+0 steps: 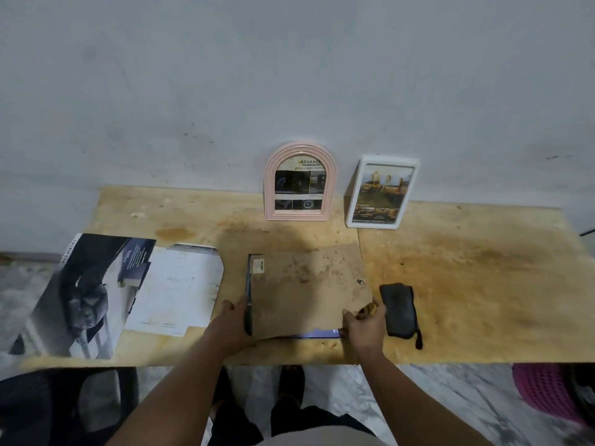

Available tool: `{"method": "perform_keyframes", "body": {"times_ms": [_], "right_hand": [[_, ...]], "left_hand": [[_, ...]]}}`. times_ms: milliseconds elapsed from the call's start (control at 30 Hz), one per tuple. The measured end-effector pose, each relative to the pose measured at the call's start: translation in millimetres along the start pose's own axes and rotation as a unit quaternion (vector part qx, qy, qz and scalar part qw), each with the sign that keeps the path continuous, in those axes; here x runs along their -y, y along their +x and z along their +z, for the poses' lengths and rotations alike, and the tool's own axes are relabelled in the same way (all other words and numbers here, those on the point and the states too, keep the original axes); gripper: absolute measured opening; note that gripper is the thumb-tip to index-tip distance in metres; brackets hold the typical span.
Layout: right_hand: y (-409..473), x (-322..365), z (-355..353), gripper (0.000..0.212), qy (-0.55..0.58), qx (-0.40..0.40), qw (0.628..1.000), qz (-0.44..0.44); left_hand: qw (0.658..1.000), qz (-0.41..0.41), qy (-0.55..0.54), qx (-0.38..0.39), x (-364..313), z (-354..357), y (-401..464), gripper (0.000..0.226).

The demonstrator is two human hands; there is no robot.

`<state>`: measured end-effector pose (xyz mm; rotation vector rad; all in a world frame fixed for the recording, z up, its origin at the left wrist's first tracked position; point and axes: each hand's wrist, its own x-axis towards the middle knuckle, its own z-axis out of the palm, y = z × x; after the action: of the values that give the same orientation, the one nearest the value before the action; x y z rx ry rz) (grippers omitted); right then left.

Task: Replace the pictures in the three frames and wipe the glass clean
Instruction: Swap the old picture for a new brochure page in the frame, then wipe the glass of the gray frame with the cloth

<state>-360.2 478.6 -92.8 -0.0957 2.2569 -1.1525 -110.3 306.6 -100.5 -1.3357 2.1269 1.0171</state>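
A dark-edged frame (pixel 248 284) lies face down on the wooden table (pixel 467 268), its stained brown backing board (pixel 306 284) uppermost. My left hand (pixel 236 320) holds the frame's lower left edge. My right hand (pixel 363 320) pinches the board's lower right corner, and a strip of blue picture (pixel 318 333) shows under the board's near edge. A pink arched frame (pixel 301 185) and a white rectangular frame (pixel 381 191) lean against the wall at the back, each with a picture inside. A black cloth (pixel 399 309) lies just right of my right hand.
Loose prints lie at the left: a large dark poster (pixel 93 291) and a white cut sheet (pixel 183 284). Under the table stand a dark chair (pixel 64 403) at the left and a pink basket (pixel 547 391) at the right. My feet (pixel 289 397) stand on marble floor.
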Motion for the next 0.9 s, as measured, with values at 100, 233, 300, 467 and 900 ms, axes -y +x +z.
{"method": "perform_keyframes", "body": {"times_ms": [100, 233, 300, 467, 900], "right_hand": [[-2.8, -1.1, 3.7, 0.076, -0.078, 0.012, 0.997, -0.011], [-0.1, -3.0, 6.7, 0.073, -0.142, 0.02, 0.99, 0.006], [3.9, -3.2, 6.8, 0.071, -0.173, 0.024, 0.985, 0.007], [-0.4, 12.4, 7.9, 0.086, -0.275, 0.047, 0.959, 0.048], [55.6, 76.0, 71.6, 0.115, -0.586, 0.269, 0.743, -0.181]], "left_hand": [[1.0, 0.003, 0.004, 0.005, 0.9, -4.7, 1.3, 0.129], [0.999, -0.008, 0.032, 0.006, -0.7, -9.3, 1.2, 0.115], [0.999, -0.011, 0.044, -0.003, -3.5, -9.9, 0.6, 0.101], [0.996, -0.02, 0.08, -0.019, -10.2, -8.8, -0.8, 0.073], [0.979, 0.094, 0.163, -0.071, -44.8, -44.7, 59.9, 0.084]]}}
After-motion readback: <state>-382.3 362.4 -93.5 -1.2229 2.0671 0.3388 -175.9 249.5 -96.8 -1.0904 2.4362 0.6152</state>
